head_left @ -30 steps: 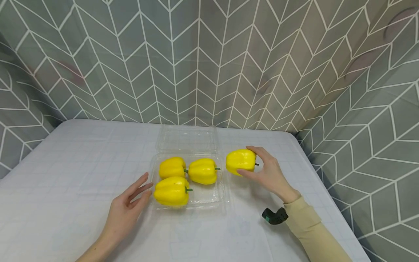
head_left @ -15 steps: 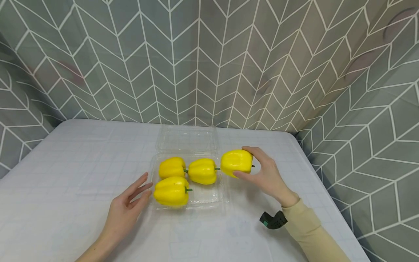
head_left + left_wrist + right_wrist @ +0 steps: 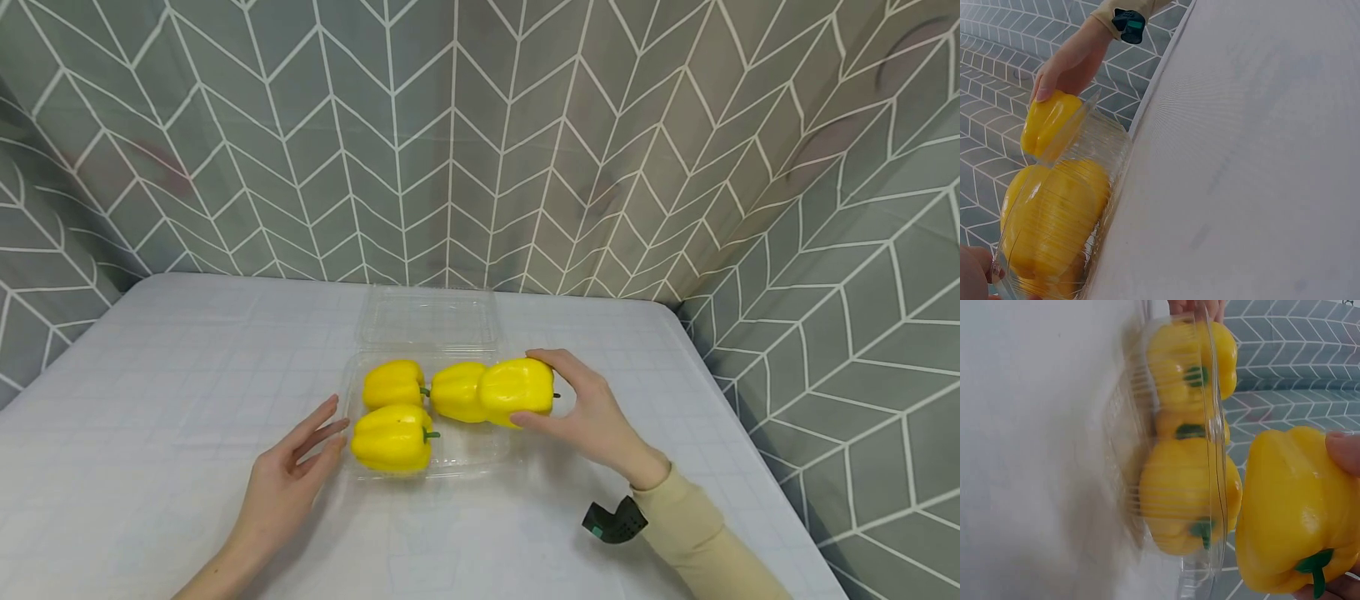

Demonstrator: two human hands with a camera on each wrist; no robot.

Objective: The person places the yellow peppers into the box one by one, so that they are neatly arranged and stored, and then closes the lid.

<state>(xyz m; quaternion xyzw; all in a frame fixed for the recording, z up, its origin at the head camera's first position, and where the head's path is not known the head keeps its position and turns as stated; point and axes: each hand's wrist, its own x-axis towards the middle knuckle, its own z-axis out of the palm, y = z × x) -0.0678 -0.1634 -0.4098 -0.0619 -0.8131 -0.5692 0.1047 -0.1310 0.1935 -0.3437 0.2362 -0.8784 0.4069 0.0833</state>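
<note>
My right hand (image 3: 596, 412) grips a yellow bell pepper (image 3: 515, 392) between thumb and fingers, its dark stem facing right. It is held above the right part of a clear plastic clamshell container (image 3: 468, 454), partly covering another pepper (image 3: 456, 392) in it. Two more yellow peppers lie in the container's left half, a rear pepper (image 3: 392, 383) and a front pepper (image 3: 390, 439). My left hand (image 3: 288, 475) rests at the container's left side, fingers extended. In the right wrist view the held pepper (image 3: 1297, 512) is apart from the tray, green stem showing.
The clear lid (image 3: 427, 318) lies open behind the container. A white cloth (image 3: 187, 375) covers the table. Patterned grey curtains (image 3: 450, 142) stand behind and to the right. A black device (image 3: 615, 521) is at my right sleeve.
My right hand has carried the pepper left and slightly toward me, from beside the container to over its right part. My left hand has stayed in place.
</note>
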